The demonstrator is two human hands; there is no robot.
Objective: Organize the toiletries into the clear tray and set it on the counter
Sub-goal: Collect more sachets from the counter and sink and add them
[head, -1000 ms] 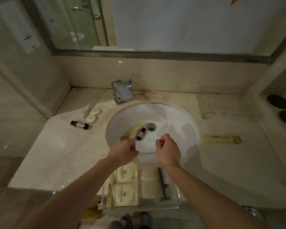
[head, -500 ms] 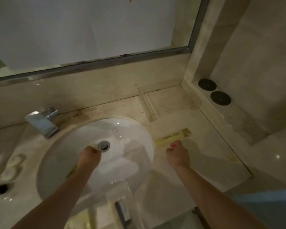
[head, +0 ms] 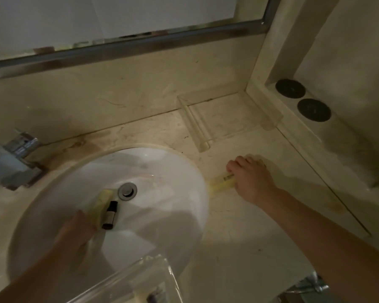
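Fingers of our right hand (head: pixel 252 178) are curled down over a long yellow packet (head: pixel 222 182) that lies flat on the counter (head: pixel 239 232) just beside the sink's right rim; they press on its right end, and its long axis runs left to right, the free end pointing toward the basin. Our left hand (head: pixel 74 228) is inside the sink (head: pixel 162 215), blurred, with its fingers at the near end of a second yellow packet (head: pixel 102 204); we cannot tell whether they have closed on it or only touch it.

Nearest to us, at the bottom edge, the clear tray (head: pixel 136 278) overlaps the front rim of the sink. Something pale and something dark lie in it, too cut off to name.

In the basin, the second packet lies with its long axis running from our left hand up toward the drain (head: pixel 127 190), its far end just beside the drain's left side. One small bottle with a dark cap (head: pixel 110 214) lies alongside it on the right, touching it, its axis nearly parallel and its capped end toward the drain. So we count two yellow packets and one small bottle outside the tray.

Farther back, one metal faucet (head: pixel 11 158) stands at the left behind the basin. At the far right corner of the counter a second clear holder (head: pixel 206 130) sits against the wall. Beyond it, on a raised ledge, lie two dark round discs (head: pixel 302 101), side by side, and the mirror's metal frame (head: pixel 140 47) runs above the backsplash.
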